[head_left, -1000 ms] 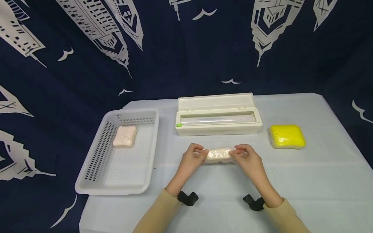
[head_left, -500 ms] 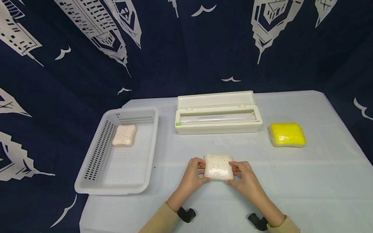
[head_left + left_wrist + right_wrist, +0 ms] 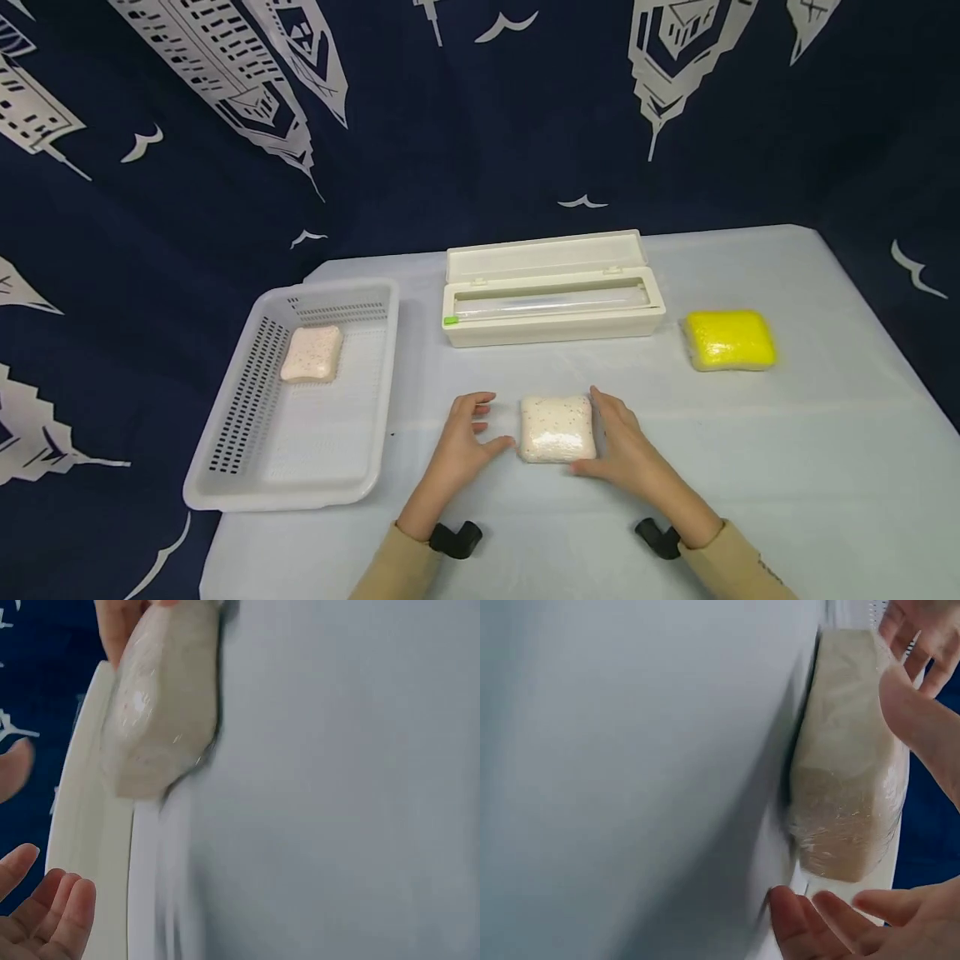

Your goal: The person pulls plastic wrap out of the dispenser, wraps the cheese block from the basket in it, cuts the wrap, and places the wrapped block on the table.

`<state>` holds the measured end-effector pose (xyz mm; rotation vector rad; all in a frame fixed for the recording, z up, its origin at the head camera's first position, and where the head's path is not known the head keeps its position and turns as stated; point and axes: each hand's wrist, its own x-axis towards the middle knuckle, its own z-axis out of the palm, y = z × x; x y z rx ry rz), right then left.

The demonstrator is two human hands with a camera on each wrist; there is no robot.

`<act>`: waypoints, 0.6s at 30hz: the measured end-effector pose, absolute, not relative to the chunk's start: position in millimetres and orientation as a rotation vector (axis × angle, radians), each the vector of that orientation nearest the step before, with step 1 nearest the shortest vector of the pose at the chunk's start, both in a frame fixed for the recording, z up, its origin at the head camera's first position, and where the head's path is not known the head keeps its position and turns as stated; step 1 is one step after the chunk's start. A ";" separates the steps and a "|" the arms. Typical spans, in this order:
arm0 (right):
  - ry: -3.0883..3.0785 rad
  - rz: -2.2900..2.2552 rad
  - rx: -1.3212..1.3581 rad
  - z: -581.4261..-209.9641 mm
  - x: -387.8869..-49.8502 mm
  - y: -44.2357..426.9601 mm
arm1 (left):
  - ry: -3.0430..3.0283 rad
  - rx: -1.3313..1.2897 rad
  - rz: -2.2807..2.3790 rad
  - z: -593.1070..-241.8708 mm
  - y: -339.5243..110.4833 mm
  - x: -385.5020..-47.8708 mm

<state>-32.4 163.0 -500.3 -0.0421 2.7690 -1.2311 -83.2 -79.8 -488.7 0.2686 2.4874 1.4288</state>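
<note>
A cream, speckled block (image 3: pixel 557 429) in clear film lies flat on the white-covered table. My left hand (image 3: pixel 459 450) is off its left side, fingers and thumb spread with a small gap to it. Along the right side are the fairly straight fingers of my right hand (image 3: pixel 630 450), the thumb at the near right corner; whether it presses there I cannot tell. In the left wrist view, the block (image 3: pixel 169 705) shows glossy film, apart from my left hand (image 3: pixel 49 919). The right wrist view has wrinkled film on the block's end (image 3: pixel 840 832), above my right fingers (image 3: pixel 810 922).
At the left stands a white perforated basket (image 3: pixel 322 450) with a pale pink speckled block (image 3: pixel 312 354) inside. An opened cream box (image 3: pixel 555 329) with a roll of clear film is behind the hands. A yellow wrapped block (image 3: pixel 730 341) lies at the right.
From being held up on edge between both hands, the block came down flat on the table. My left hand has since let go and moved left; my right fingers have straightened beside it.
</note>
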 end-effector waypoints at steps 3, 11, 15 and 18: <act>2.750 -1.202 -0.044 -500.3 -38.8 159.9 | 2.559 0.250 1.466 -485.0 -86.1 -86.7; 2.792 -1.185 -0.041 -503.3 -47.0 155.8 | 2.675 0.166 1.519 -485.4 -96.3 -91.7; 2.825 -1.227 -0.038 -500.6 -45.9 172.7 | 2.679 0.174 1.538 -484.0 -94.3 -93.5; 2.842 -1.273 -0.002 -493.9 -42.7 201.2 | 2.679 0.183 1.540 -482.5 -92.6 -92.9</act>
